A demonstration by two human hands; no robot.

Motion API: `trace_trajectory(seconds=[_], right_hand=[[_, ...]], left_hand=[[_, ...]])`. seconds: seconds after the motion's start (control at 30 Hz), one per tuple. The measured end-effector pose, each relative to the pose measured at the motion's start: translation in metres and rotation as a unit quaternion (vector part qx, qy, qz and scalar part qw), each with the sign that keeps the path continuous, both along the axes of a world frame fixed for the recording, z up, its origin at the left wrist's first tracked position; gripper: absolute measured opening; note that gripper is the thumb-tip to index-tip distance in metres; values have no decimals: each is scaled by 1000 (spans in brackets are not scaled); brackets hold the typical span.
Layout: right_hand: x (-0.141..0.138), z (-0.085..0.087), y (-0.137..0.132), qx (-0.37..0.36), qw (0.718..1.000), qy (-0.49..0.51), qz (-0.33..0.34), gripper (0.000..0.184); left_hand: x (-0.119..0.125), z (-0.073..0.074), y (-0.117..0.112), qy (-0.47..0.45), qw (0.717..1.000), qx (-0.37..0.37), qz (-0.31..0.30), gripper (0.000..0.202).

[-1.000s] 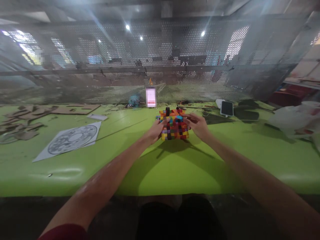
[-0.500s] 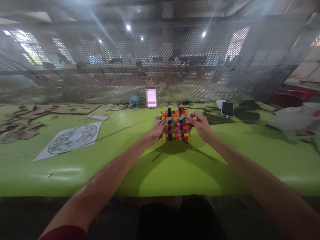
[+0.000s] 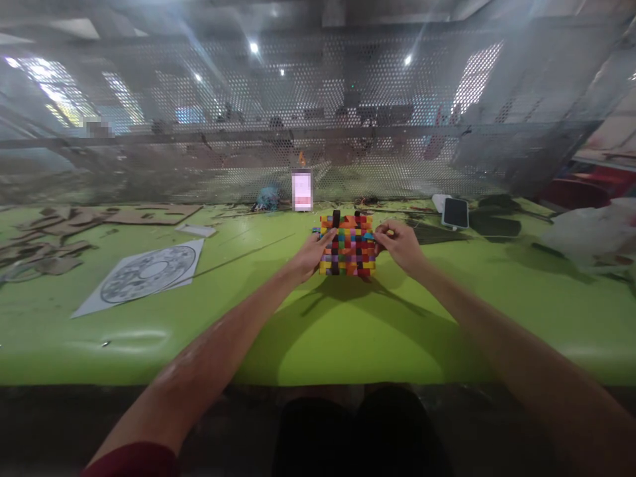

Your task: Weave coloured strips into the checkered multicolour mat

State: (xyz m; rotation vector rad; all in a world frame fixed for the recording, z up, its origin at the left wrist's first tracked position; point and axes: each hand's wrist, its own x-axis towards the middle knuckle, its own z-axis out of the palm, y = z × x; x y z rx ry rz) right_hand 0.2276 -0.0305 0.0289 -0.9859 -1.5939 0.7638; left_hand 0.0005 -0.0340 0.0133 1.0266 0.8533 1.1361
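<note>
A small woven basket of many-coloured strips (image 3: 348, 250) stands on the lime-green table (image 3: 348, 331), straight ahead of me. Black strip ends stick up from its top edge. My left hand (image 3: 312, 255) presses against the basket's left side with its fingers curled on the weave. My right hand (image 3: 400, 244) grips the upper right corner, fingers pinched on a strip there.
A printed sheet with a round pattern (image 3: 144, 273) lies to the left, with cardboard cut-outs (image 3: 59, 232) beyond it. A phone (image 3: 455, 212) lies at the back right, a small upright screen (image 3: 301, 191) behind the basket. A perforated metal screen (image 3: 318, 119) closes the table's far side.
The basket has been turned upright and squared to me between both hands. My right hand has shifted from the top to the upper right corner.
</note>
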Motion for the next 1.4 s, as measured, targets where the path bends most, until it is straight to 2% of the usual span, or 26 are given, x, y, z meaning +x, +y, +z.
trace_trajectory(seconds=[0.17,0.3,0.47,0.6,0.83,1.07,1.23,1.4], right_hand=[[-3,2,-2,-4,999,25,21,22],[-2,1,-1,-9,1000,-9,25,26],[0,-3,3,-11,998,-15,56,34],[0,-7,7,2,998,-13,67,44],[-1,-10,11,25,996,-53,63,42],[1,-4,10,-18,988,-69,138,38],[4,-3,7,-29,982,-133,133,34],[0,-4,3,-4,982,-171,76,29]], left_hand=[[-2,0,-1,3,1000,0,0,24],[-3,3,-3,10,1000,5,12,23],[-5,4,-3,42,999,-1,26,33],[-5,7,-7,42,999,35,4,36],[-7,4,-7,48,996,69,-9,38],[-13,4,-7,71,994,86,-17,42],[-17,-2,-4,99,991,91,-23,45],[-12,-3,-5,96,992,86,-19,49]])
